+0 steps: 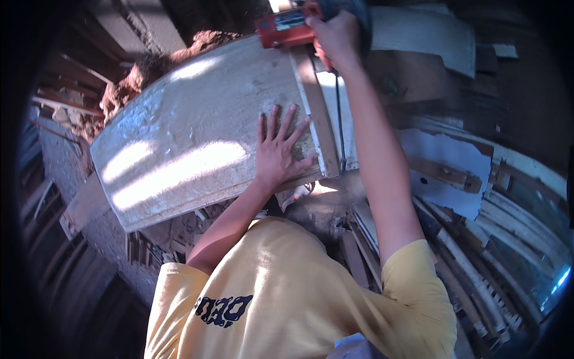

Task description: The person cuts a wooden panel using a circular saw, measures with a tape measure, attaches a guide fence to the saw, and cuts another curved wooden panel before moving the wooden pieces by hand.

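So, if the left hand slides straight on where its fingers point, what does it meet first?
The left hand would probably meet the wooden strip on its right first, though the strip's height is unclear; the red power tool is farther on.

Red power tool point(280, 31), cut off by the upper edge; right grip point(338, 39), fingers partly hidden; small green item point(392, 85), far right, blurred, kind indistinct.

Board point(203, 107): passable from left hand point(277, 154) toward ten o'clock.
Wooden strip point(317, 113): bars two o'clock.
Power tool point(278, 33): blocks twelve o'clock.
Cord point(341, 134): crosses three o'clock.
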A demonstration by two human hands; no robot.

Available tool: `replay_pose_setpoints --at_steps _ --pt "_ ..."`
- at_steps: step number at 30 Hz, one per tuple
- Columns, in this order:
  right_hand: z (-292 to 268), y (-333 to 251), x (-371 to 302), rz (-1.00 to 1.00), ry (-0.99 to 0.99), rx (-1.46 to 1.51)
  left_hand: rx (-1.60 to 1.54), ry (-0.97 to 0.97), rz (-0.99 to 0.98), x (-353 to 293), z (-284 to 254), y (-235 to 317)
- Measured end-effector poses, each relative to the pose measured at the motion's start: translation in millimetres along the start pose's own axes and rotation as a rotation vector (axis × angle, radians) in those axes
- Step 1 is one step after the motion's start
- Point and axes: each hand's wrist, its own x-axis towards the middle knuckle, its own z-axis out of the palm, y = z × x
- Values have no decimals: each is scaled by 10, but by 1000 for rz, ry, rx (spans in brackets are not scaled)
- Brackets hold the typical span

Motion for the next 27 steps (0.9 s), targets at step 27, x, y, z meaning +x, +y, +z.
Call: replay_pose_setpoints --at_steps 27 --pt "-3199 3408 -5443 659 330 -459 -181 344 -35 671 447 387"
